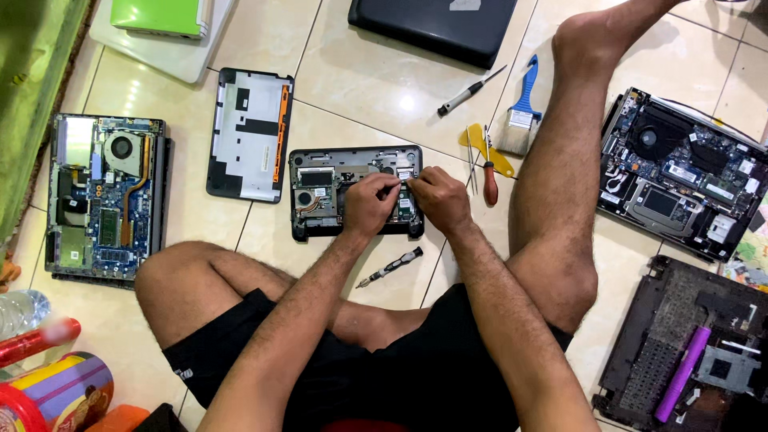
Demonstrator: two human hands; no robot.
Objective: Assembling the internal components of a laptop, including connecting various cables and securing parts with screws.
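A small opened laptop (320, 192) lies on the tiled floor in front of me, its circuit board and fan exposed. My left hand (370, 204) and my right hand (438, 198) rest on its right half, fingertips pinched together over a small part near the board's top edge. What the fingers grip is too small to make out. A black screwdriver (390, 266) lies on the floor just below the laptop, between my forearms.
A detached bottom cover (250, 132) lies left of the laptop, another opened laptop (104, 196) further left. A red-handled screwdriver (490, 182), yellow pry tool (478, 138), blue brush (522, 108) and grey screwdriver (468, 92) lie right. More open laptops (680, 172) (680, 352) sit at right.
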